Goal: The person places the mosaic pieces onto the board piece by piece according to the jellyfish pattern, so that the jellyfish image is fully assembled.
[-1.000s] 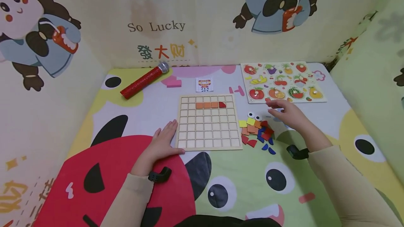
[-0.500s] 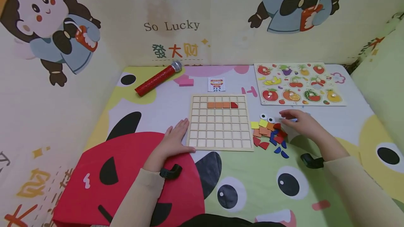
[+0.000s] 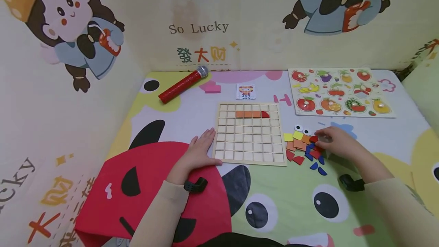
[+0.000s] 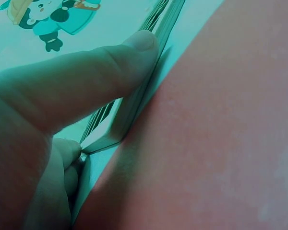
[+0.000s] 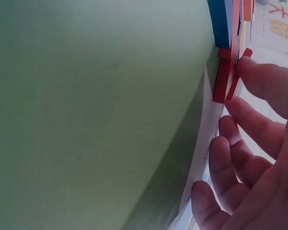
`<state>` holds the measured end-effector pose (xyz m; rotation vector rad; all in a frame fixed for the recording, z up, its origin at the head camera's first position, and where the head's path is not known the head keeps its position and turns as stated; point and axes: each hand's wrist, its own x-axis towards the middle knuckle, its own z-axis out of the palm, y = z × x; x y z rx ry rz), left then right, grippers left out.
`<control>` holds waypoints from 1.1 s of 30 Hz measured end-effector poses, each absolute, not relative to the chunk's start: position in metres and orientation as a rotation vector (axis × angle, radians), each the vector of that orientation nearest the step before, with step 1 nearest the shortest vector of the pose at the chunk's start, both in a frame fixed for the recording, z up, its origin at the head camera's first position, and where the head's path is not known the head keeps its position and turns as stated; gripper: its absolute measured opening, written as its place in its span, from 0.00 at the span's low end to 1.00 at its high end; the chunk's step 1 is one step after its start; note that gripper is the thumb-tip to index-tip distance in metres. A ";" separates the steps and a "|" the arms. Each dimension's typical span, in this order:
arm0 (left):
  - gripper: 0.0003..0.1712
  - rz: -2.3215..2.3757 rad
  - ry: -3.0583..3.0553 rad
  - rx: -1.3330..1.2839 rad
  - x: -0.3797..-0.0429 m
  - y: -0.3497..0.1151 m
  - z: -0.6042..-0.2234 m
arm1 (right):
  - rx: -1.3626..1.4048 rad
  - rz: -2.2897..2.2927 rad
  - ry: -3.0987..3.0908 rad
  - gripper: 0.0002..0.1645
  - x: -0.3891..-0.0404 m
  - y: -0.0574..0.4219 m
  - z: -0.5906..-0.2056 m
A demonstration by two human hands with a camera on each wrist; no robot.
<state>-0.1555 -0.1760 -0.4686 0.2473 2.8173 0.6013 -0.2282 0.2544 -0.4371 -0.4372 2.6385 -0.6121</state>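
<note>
A square wooden grid board lies mid-table, with several orange tiles and a red quarter-circle tile in its second row. My left hand rests against its near left corner, fingers along the left side; in the left wrist view the thumb presses the board's edge. My right hand is at the far right of a loose tile pile. Its thumb and index finger pinch a small red tile, tilted against the pile; the other fingers are loosely bent.
A small pattern card lies behind the board. A red microphone and a pink block are at the back left. At the back right lies a fruit puzzle board. Two round eye tiles lie behind the pile.
My right hand has come down and toward me onto the tile pile, and its thumb and index finger have closed on a red tile. The left hand stays at the board. The head view has shifted.
</note>
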 end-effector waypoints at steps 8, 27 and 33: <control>0.63 0.588 2.822 0.259 -0.158 -0.172 -0.471 | -0.430 -0.599 2.656 0.25 -0.227 0.259 -0.438; 0.65 0.585 2.828 0.181 -0.148 -0.187 -0.466 | -0.495 -0.508 2.728 0.21 -0.234 0.236 -0.445; 0.64 0.616 2.818 0.266 -0.156 -0.178 -0.468 | -0.400 -0.496 2.731 0.22 -0.233 0.246 -0.437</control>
